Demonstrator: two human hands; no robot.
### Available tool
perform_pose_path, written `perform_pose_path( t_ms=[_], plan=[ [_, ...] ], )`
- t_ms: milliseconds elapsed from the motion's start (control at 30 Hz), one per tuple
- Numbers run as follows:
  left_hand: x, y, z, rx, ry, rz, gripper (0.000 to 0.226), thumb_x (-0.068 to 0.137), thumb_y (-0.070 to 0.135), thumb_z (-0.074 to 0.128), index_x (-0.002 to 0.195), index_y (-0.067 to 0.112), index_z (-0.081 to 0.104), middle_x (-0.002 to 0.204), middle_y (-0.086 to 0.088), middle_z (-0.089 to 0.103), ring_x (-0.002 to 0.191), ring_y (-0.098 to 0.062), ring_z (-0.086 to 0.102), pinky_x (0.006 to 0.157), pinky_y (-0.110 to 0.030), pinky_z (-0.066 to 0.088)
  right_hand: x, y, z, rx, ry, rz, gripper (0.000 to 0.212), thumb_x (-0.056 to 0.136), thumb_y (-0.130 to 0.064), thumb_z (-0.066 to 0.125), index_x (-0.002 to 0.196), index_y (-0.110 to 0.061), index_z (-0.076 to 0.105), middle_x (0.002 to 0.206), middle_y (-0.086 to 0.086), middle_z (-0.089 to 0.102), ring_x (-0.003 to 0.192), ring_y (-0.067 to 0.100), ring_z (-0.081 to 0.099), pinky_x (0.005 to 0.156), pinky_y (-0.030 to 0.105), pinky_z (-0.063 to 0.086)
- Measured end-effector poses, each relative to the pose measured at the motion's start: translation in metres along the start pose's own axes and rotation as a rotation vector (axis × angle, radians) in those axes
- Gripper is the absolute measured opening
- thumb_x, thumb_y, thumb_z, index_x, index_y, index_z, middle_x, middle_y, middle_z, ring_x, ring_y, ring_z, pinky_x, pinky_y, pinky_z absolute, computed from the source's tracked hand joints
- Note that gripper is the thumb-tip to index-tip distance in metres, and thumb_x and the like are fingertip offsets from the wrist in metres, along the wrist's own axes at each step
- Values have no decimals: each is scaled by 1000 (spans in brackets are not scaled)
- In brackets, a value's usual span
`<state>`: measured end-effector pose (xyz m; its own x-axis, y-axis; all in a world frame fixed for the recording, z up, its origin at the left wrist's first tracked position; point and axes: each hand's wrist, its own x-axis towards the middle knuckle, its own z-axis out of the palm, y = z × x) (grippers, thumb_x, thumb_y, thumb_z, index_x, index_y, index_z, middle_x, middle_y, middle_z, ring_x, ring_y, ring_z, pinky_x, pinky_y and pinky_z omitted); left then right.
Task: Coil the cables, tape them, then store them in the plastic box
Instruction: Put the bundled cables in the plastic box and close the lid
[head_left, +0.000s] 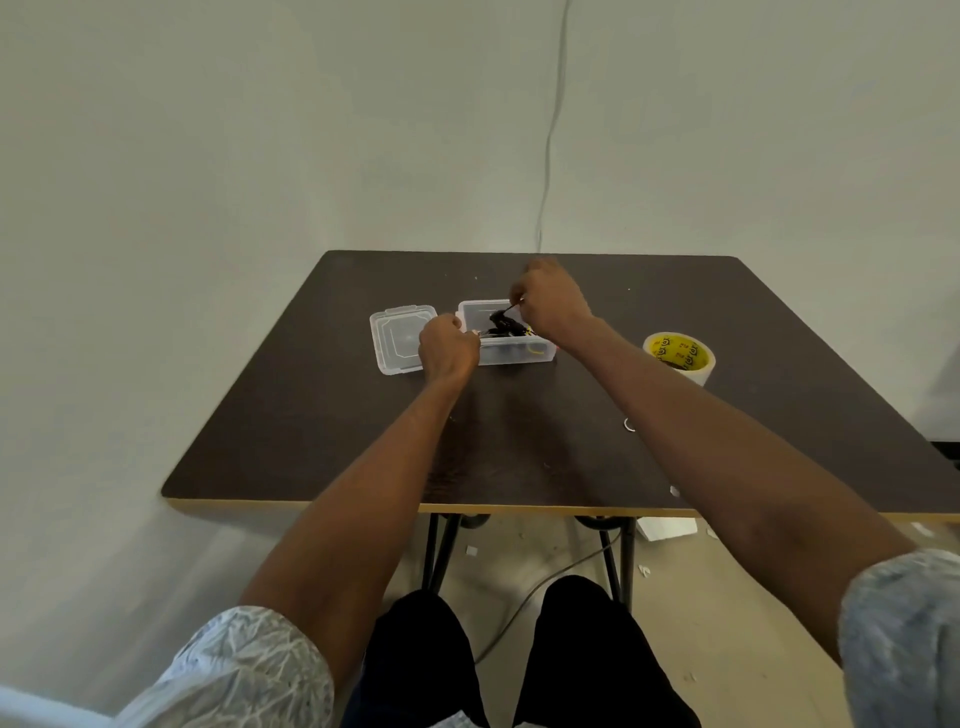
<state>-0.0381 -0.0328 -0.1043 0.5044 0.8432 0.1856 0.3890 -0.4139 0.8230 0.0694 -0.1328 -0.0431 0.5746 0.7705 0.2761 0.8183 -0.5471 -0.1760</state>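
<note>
Presently noted: dark table (519, 441) bearing all items, far half in use. Clear plastic box (511, 352) open at centre, long axis running left to right; its lid (400, 338) lying flat just beside it on the left; tape roll (679, 356) well apart to the right. Right hand (553, 304) over the box's far right corner, fingers pinching a black cable (501, 325) end. Left hand (447, 347) at the near left corner, fingers curled, apparently gripping the same bundle; exact hold not discernible. Cable bundle inside the box, lying between both hands, roughly along the box's length. Judged: storing or retrieving stage, right hand nearer the free end.
</note>
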Motion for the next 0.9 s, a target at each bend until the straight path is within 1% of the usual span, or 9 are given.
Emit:
perform_pose_path(
  t_ms=[100,200,267,333,400,533,667,800,900],
  plan=[
    [0,-1,-1,-1,13,12,22,86,19,68,101,3,67,100,-11,67,94,-26,63,77,-30,45,-3,-3,17,22,-174,97,25,89,-5,53,103,0,74,103,20,69,87,31,62,75,34,51],
    [-1,-6,-5,-8,29,30,20,87,23,66,93,4,65,95,-10,66,89,-26,61,75,-32,43,-5,-6,18,162,-208,205,30,94,-14,49,108,4,69,109,19,68,82,26,57,72,30,45],
    [0,-11,-7,48,117,43,20,92,23,58,95,5,65,102,-11,65,96,-27,61,83,-37,46,-6,-4,14,223,-218,218,33,97,-17,45,111,2,69,112,18,66,87,28,58,73,31,44],
    [3,-16,-15,194,258,-29,28,90,25,56,111,7,62,120,-13,56,112,-30,53,96,-42,42,-8,0,15,213,-188,195,33,95,-18,47,106,0,72,106,18,69,88,29,62,72,30,46],
    [5,-21,-27,325,307,-244,49,83,31,64,125,8,51,132,-15,44,121,-31,42,99,-42,34,-10,0,18,243,-83,192,30,88,-19,53,99,-4,76,98,15,73,81,27,64,69,30,50],
    [8,-31,-44,381,142,-544,44,77,30,64,117,12,60,135,-12,37,120,-30,34,97,-39,29,-18,-3,26,221,46,156,26,86,-21,56,94,-10,77,95,12,74,87,29,64,89,39,51],
    [14,-37,-51,276,72,-613,39,79,28,62,115,14,62,137,-16,41,124,-32,36,101,-42,28,-31,-7,28,256,192,124,22,85,-13,56,87,-4,76,92,15,72,84,30,62,83,37,48],
    [20,-27,-60,-78,234,-444,43,85,11,62,125,7,48,127,-15,58,116,-33,56,97,-41,44,-31,2,19,442,296,259,21,83,-7,54,64,-4,64,66,10,61,64,19,52,62,30,41],
    [15,-5,-62,-98,283,24,32,93,11,52,125,12,53,117,-10,63,105,-25,60,84,-31,44,-20,9,1,929,261,496,27,92,-26,60,78,-4,65,71,10,62,65,18,56,68,34,49]
  ],
)
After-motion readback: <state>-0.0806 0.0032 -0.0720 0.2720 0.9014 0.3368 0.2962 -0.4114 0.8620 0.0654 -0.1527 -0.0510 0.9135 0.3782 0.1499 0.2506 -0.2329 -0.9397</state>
